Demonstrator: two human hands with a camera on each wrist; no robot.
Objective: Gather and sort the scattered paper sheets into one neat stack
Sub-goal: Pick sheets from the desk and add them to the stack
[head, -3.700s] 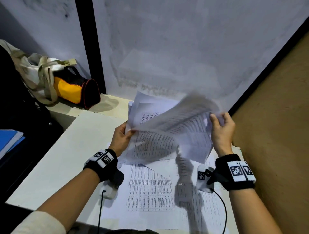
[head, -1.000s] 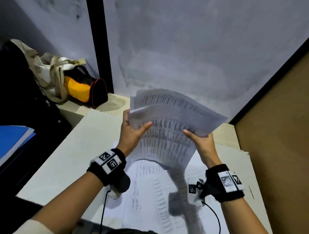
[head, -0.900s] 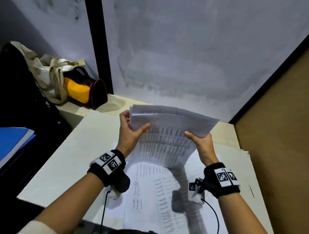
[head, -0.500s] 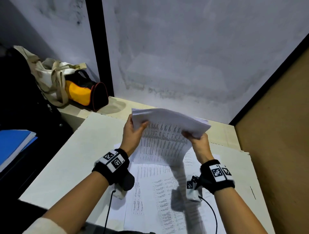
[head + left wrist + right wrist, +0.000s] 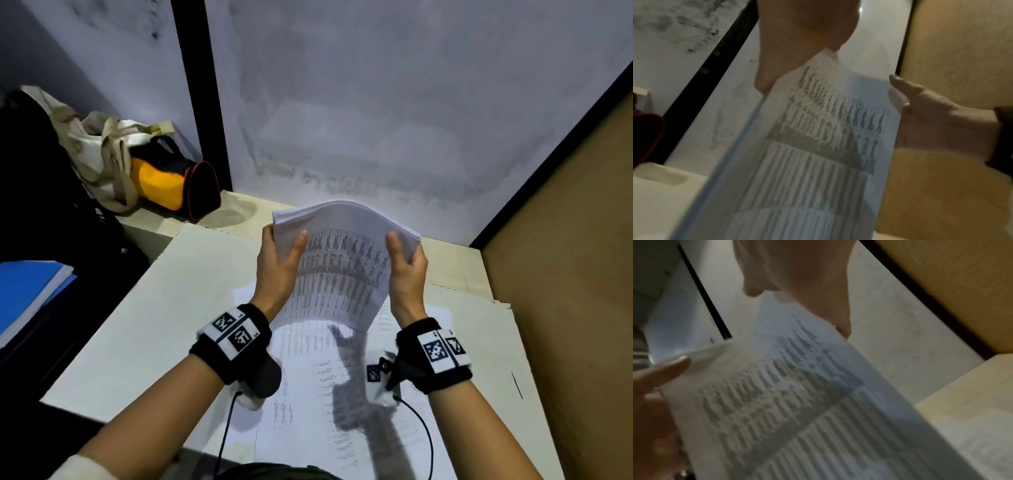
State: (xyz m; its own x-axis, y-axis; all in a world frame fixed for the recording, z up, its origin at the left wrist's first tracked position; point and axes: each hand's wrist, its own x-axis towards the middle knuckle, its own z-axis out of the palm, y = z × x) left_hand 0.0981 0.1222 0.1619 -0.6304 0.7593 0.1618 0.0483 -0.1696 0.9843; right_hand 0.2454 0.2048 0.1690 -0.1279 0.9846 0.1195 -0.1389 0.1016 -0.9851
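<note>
Both hands hold one sheaf (image 5: 342, 267) upright above the worktop (image 5: 164, 308), printed face toward the person. Left hand (image 5: 279, 270) grips the left edge, thumb across the front, fingers behind. Right hand (image 5: 406, 274) grips the right edge the same way. Each grip is closed round the paper; neither is loose.

Top of the sheaf bows into an arch and its lower edge hangs just clear of the surface. Judgement: held on end like this so the sheets can be tapped down and their edges brought level. The squeeze from both sides likely causes the arch.

More printed sheets (image 5: 308, 394) lie flat on the worktop under and in front of the wrists, so gathering looks unfinished. They sit right where the sheaf would be tapped, and the shadow of hands and paper falls across them.

Around: grey wall (image 5: 376, 102) close behind, brown panel (image 5: 565, 274) hard on the right, limiting room on that side. Yellow-and-black bag (image 5: 171, 185) and a cloth bag (image 5: 96, 144) at far left, well apart from the paper. Blue folder (image 5: 27, 287) lower left, off the worktop. Cables (image 5: 222, 435) trail from the wrist units over the near edge

Wrist views blurred; they show only paper and thumbs
</note>
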